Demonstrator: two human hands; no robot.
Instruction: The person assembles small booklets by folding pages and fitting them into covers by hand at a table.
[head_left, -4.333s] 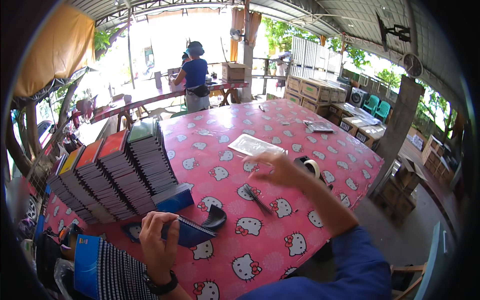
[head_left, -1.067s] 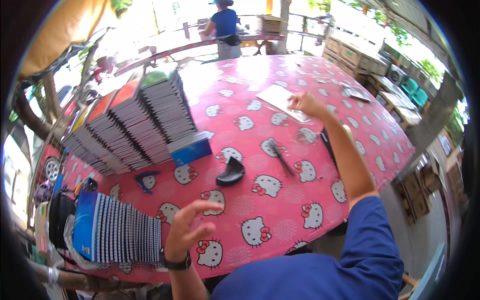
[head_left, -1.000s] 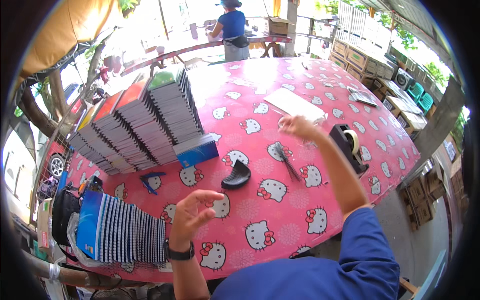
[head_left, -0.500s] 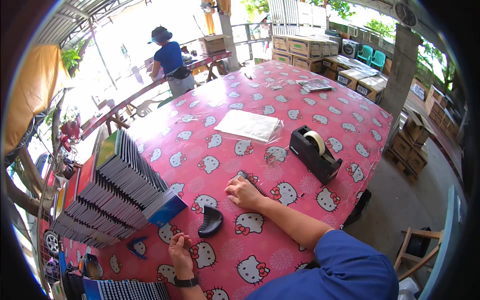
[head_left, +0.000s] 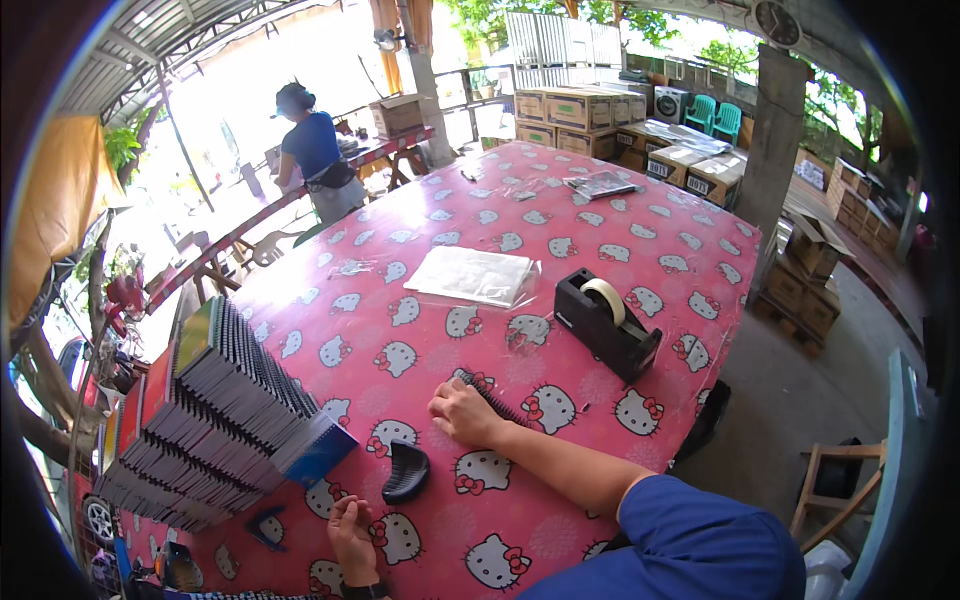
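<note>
My right hand [head_left: 466, 412] rests on the pink patterned tablecloth, its fingers curled under so that their tips are hidden. Against its far side lies a thin black spiral coil [head_left: 497, 401]. My left hand [head_left: 350, 535] is held near the table's close side with loosely curled fingers, and nothing shows in it. Between the two hands sits a black curved, ribbed piece [head_left: 406, 473], touched by neither. A small blue angular object [head_left: 267, 527] lies left of my left hand. Tall stacks of spiral-bound notebooks [head_left: 225, 400] stand beyond it, with a blue-covered notebook [head_left: 318, 448] jutting out.
A black tape dispenser [head_left: 607, 325] stands right of a white plastic-wrapped packet [head_left: 472, 277]. Another packet [head_left: 600, 185] lies at the table's far end. Across the way, a person in blue [head_left: 315, 150] stands at a long bench. Cardboard boxes [head_left: 580, 110] are piled behind.
My view has shifted a little, so everything sits lower and further left in the picture. Both hands keep nearly the same places on the table.
</note>
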